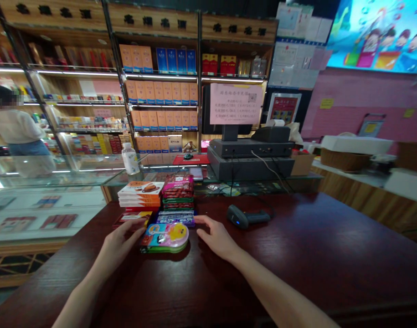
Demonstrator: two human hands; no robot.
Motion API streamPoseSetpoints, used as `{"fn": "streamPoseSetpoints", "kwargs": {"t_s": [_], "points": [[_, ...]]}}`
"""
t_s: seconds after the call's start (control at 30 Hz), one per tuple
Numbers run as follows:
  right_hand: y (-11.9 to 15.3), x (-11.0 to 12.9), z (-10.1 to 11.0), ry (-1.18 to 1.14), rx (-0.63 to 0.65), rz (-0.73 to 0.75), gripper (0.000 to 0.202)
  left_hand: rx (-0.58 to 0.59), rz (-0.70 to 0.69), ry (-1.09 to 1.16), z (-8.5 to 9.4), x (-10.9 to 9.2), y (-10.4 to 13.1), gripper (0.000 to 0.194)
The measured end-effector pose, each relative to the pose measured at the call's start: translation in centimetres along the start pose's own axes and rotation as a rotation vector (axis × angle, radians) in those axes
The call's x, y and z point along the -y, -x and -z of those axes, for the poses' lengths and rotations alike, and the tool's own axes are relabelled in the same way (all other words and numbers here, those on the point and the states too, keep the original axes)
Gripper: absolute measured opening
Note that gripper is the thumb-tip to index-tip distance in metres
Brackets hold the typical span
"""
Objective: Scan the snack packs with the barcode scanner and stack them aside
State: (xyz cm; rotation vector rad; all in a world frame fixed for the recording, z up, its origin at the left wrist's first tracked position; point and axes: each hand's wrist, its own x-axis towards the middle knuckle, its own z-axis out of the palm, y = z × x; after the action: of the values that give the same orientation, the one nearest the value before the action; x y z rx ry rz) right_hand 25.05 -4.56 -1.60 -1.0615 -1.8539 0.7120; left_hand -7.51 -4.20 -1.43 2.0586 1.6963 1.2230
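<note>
My left hand (120,241) rests by the left side of a colourful rounded pack (165,236) with a yellow duck picture, its thumb and fingers apart. Just right of that pack is my right hand (217,237), fingers spread, near the end of purple packets (176,217). Behind my left hand lies a dark red and yellow pack (135,217). White and orange boxes (140,193) are stacked behind it, beside a pile of red and green packets (178,189). Neither hand visibly grips anything.
A black barcode scanner (245,217) lies right on the dark wooden table (297,255). Behind stand a white bottle (129,159), a glass counter and a cash register (249,150) with a paper notice. A person (18,127) stands at the shelves, far left.
</note>
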Motion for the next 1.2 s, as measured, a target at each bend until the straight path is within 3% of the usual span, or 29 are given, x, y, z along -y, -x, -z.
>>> {"fn": "streamPoseSetpoints", "kwargs": {"t_s": [0.33, 0.43, 0.6, 0.83, 0.97, 1.2], "points": [[-0.3, -2.3, 4.6, 0.222, -0.019, 0.133, 0.037, 0.077, -0.151, -0.219, -0.8, -3.5, -3.6, 0.040], [0.3, -3.6, 4.7, 0.250, -0.057, 0.247, 0.039, -0.022, -0.236, -0.366, -1.4, -5.4, -4.9, 0.049], [1.4, -4.5, 4.2, 0.259, -0.029, 0.411, 0.041, -0.196, -0.439, -0.400, -2.4, -9.6, -6.8, 0.073], [1.3, -4.2, 4.6, 0.253, -0.021, 0.455, 0.040, -0.439, -0.590, -0.318, -4.2, -15.0, -8.0, 0.062], [1.2, -4.2, 5.0, 0.231, -0.036, 0.462, 0.038, -0.519, -0.638, -0.255, -5.1, -16.3, -8.2, 0.047], [1.1, -3.8, 5.3, 0.209, -0.051, 0.462, 0.037, -0.515, -0.650, -0.186, -6.5, -16.3, -8.7, 0.028]]}}
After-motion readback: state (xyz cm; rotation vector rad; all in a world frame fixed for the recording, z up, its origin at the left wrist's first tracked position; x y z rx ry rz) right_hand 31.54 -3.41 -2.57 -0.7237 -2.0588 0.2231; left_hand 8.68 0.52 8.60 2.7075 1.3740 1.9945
